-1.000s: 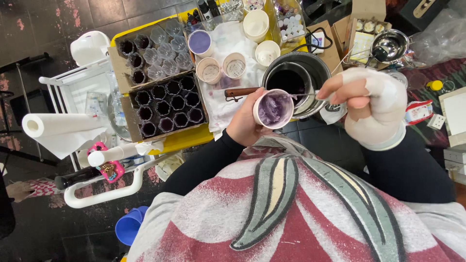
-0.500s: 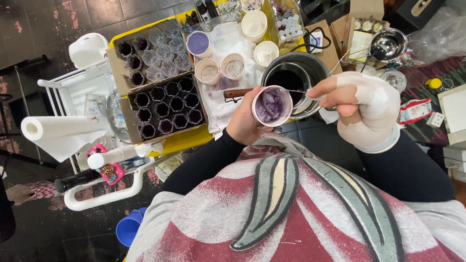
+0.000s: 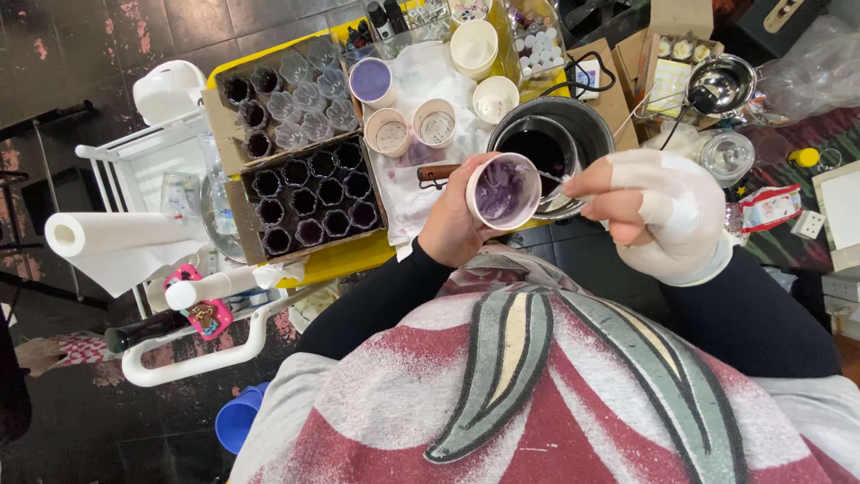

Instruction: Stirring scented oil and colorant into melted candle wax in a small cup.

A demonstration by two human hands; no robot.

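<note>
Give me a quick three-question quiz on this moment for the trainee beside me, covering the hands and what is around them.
1. True or false: the left hand holds a paper cup with purple contents.
2. What does the right hand hold?
A. a thin stick reaching into the cup
B. a roll of paper towel
C. a blue cup
3. Fill in: the cup is held in front of a dark metal ____ with dark liquid inside.

Key:
1. True.
2. A: the thin stick runs from the fingers to the cup's rim.
3. Pot.
</note>
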